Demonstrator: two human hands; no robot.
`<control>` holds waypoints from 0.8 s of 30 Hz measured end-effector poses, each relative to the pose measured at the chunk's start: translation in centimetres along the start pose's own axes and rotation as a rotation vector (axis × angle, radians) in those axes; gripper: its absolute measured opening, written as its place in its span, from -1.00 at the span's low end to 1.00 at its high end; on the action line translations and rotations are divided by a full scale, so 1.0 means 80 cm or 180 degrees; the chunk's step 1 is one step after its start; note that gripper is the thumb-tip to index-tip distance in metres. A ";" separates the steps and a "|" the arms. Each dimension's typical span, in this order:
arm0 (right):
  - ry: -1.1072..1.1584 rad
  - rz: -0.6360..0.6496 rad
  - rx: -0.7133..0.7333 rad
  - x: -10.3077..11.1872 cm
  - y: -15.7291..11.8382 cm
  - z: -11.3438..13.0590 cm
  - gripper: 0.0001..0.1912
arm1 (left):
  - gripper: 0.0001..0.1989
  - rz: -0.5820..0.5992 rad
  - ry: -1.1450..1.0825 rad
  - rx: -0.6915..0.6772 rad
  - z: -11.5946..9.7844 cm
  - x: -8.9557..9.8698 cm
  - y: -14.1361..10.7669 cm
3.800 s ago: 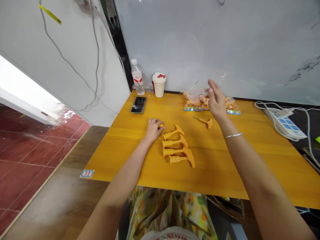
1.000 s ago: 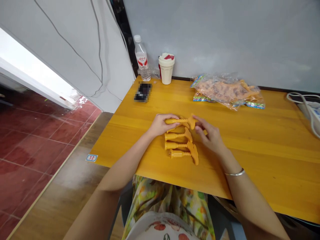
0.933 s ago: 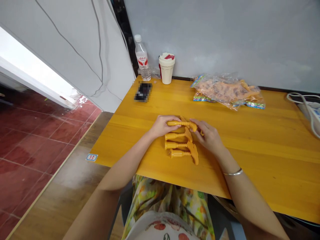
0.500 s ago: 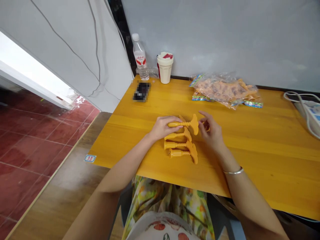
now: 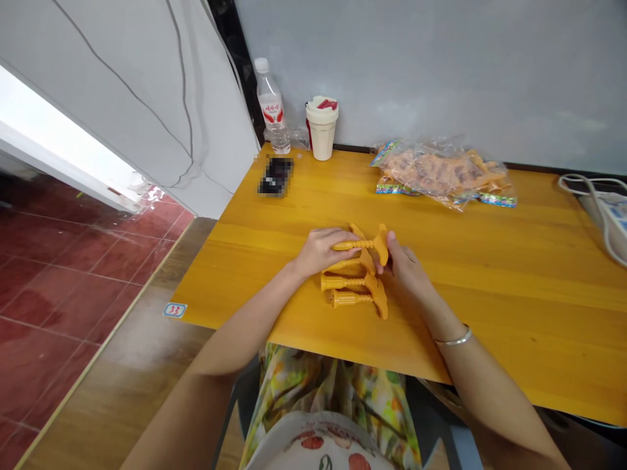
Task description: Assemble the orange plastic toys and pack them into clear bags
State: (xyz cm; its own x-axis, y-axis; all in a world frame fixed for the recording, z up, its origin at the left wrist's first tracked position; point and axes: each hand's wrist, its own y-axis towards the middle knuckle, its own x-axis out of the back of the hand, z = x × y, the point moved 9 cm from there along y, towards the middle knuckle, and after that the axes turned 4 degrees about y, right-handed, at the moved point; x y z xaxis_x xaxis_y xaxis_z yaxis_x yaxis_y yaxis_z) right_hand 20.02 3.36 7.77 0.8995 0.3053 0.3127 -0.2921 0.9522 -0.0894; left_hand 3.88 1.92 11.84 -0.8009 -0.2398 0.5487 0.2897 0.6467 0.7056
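Fingers (image 5: 337, 240) first: what are ours doing?

Our left hand (image 5: 321, 251) lies over the ribbed handle of an orange plastic hammer-shaped piece (image 5: 360, 245), fingers together and clamped on it. Our right hand (image 5: 405, 271) pinches its flared head from the right, thumb pressed against it.

Where do we find that piece?

Near the middle of the desk (image 5: 490, 261), at the top end of a row of like pieces (image 5: 347, 282), whose heads all point right, just below our hands.

What else do we have around us?

Toward the top of the frame, left of centre, stand a water bottle (image 5: 271, 108) and a white lidded cup (image 5: 322, 127), with a pixelated dark rectangle (image 5: 275, 176) in front of them. At the upper right lies a clear plastic bag (image 5: 441, 173) of more orange pieces, and a power strip (image 5: 600, 215) sits at the far right edge. Red floor tiles (image 5: 59, 300) fill the lower left.
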 end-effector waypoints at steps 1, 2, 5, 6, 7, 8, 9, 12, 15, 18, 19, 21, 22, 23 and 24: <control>-0.0163 -0.0192 0.0132 0.012 0.002 0.001 -0.24 | -0.77 0.0042 -0.0015 0.0168 0.009 0.001 0.000; -0.0358 -0.0400 0.0300 0.024 0.004 0.003 -0.26 | -0.76 0.0078 0.0002 0.0390 0.021 0.002 0.000; -0.0851 -0.0779 0.0670 0.048 0.011 0.001 -0.32 | -0.73 0.0099 0.0359 0.1276 0.072 0.014 -0.008; -0.0947 -0.0786 0.0700 0.049 0.014 -0.003 -0.32 | -0.74 0.0123 0.0538 0.1554 0.089 0.017 -0.012; -0.1010 -0.0758 0.0697 0.049 0.017 -0.007 -0.33 | -0.75 0.0180 0.0700 0.1787 0.104 0.018 -0.017; -0.1064 -0.0704 0.0682 0.047 0.021 -0.012 -0.33 | -0.76 0.0280 0.0812 0.1952 0.117 0.017 -0.022; -0.1121 -0.0657 0.0669 0.044 0.024 -0.016 -0.33 | -0.76 0.0401 0.0860 0.2045 0.127 0.013 -0.025; -0.1252 -0.0600 0.0650 0.040 0.031 -0.027 -0.36 | -0.74 0.0728 0.0734 0.2030 0.140 -0.003 -0.027; -0.1280 -0.0652 0.0567 0.048 0.039 -0.041 -0.38 | -0.71 0.0855 0.0883 0.1840 0.125 -0.001 -0.018; -0.1225 -0.0792 0.0480 0.063 0.047 -0.055 -0.37 | -0.58 0.0754 0.1324 0.1693 0.079 0.014 -0.013; -0.1200 -0.0837 0.0461 0.067 0.049 -0.058 -0.36 | -0.51 0.0780 0.1402 0.1620 0.057 0.014 -0.015; -0.1153 -0.0886 0.0418 0.073 0.051 -0.063 -0.35 | -0.30 0.1171 0.1445 0.1324 0.008 -0.006 -0.025; -0.1148 -0.0893 0.0402 0.075 0.051 -0.064 -0.36 | -0.12 0.1464 0.1472 0.1149 -0.015 -0.022 -0.034; -0.1162 -0.0892 0.0391 0.075 0.051 -0.064 -0.36 | 0.05 0.1723 0.1506 0.1028 -0.033 -0.037 -0.045; -0.1190 -0.0887 0.0388 0.074 0.051 -0.064 -0.38 | 0.16 0.1975 0.1532 0.0948 -0.045 -0.050 -0.055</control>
State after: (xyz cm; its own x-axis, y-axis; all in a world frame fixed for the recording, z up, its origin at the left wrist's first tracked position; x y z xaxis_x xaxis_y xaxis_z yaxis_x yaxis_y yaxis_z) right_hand 25.84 9.11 4.47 0.7770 -0.0073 0.6295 -0.1128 0.9821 0.1506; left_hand 7.69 -2.55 8.11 -0.2112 -0.0166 0.9773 0.3993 0.9111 0.1018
